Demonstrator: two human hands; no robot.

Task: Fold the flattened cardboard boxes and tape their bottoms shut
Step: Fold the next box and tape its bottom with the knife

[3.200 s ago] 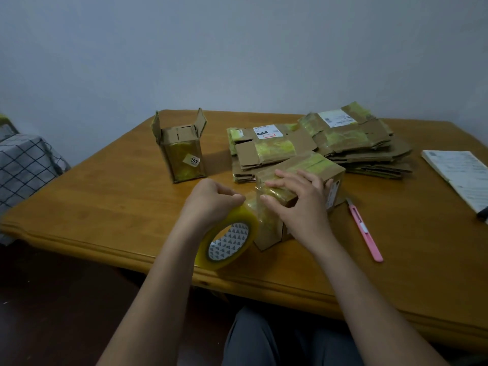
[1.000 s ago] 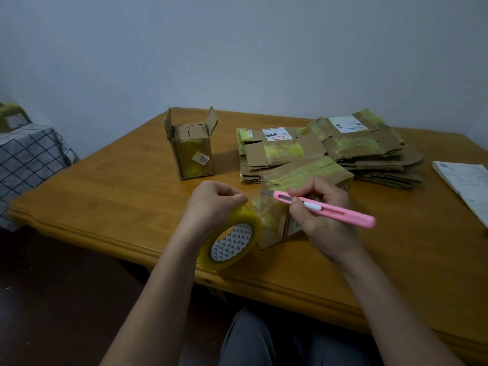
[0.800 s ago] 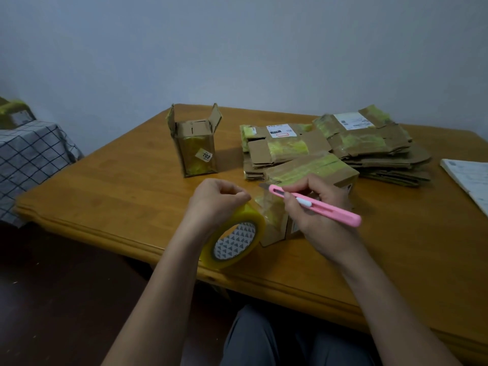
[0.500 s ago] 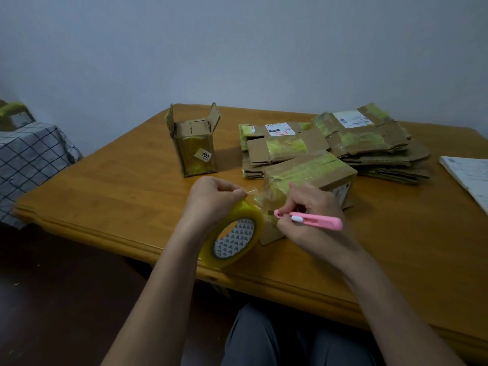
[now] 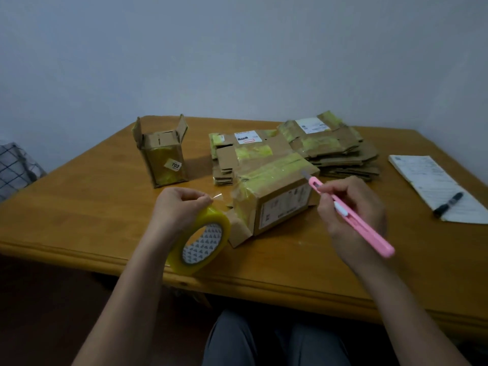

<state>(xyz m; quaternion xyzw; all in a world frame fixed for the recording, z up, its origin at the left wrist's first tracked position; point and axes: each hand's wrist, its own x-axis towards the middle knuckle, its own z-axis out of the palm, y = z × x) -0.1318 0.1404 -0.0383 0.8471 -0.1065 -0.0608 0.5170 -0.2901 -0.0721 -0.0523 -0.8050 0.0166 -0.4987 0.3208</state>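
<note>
Lifting cutter (image 5: 351, 212) away from box (image 5: 274, 191), tape now cut

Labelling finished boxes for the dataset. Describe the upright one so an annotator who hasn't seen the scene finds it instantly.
Start at the brown wooden table and go to its far left part, left of the stacks of flattened cardboard boxes. There stands the tall upright cardboard box, apart from everything else. Unlike its neighbours it stands on end with top flaps open and carries a white "203" sticker.

Notepad (image 5: 433, 184): lies at my right on the desk (image 5: 79, 207).
Black marker (image 5: 448, 204): rests on the notepad.
Checked cloth (image 5: 15, 167): far left.
</note>
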